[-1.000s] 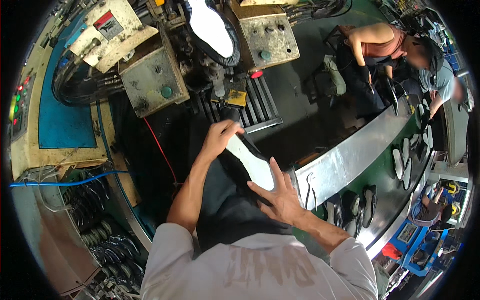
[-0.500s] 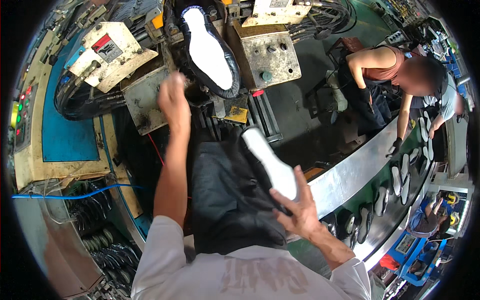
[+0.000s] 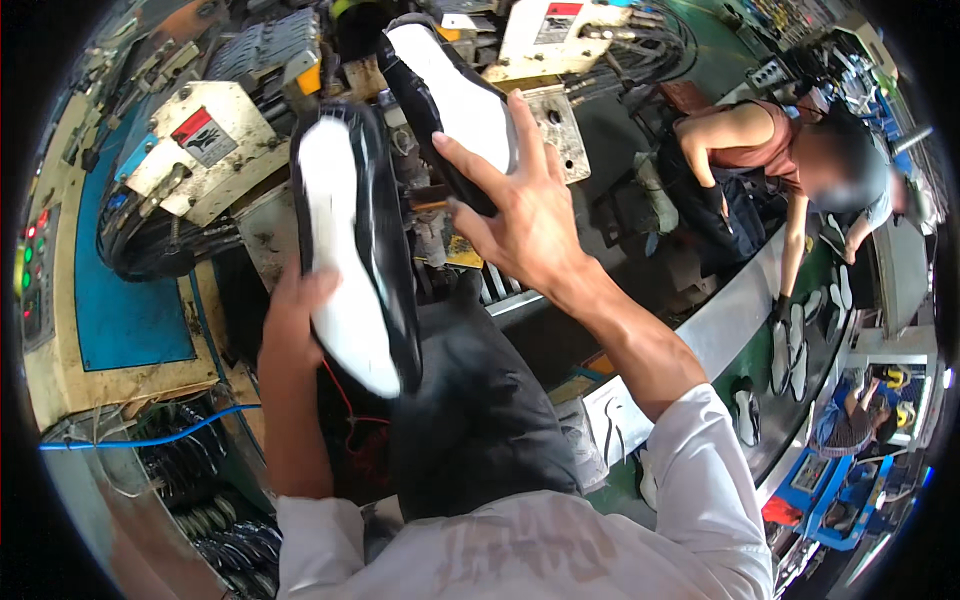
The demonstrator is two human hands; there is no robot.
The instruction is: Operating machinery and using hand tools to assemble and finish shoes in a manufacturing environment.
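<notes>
Two black shoe uppers stretched over lasts, with white soles facing up, are in front of me. My left hand (image 3: 300,320), partly blurred, is closed on the side of the left shoe upper (image 3: 340,220), which hangs over the machine's near left side. My right hand (image 3: 525,220) grips the heel end of the right shoe upper (image 3: 455,95), thumb and fingers around its edges. That upper points away from me at the middle of the machine (image 3: 555,125); whether it touches the machine's clamps underneath is hidden.
A control panel (image 3: 38,260) with lit buttons stands at far left, above a rack of dark shoes (image 3: 230,530). On the right a curved conveyor (image 3: 735,300) carries several shoes. A co-worker (image 3: 740,150) reaches over it. Black hoses (image 3: 130,235) loop beside the machine.
My right hand has carried its shoe upper from above my lap up to the machine. The upper that sat in the machine appears now in my left hand, which was empty before.
</notes>
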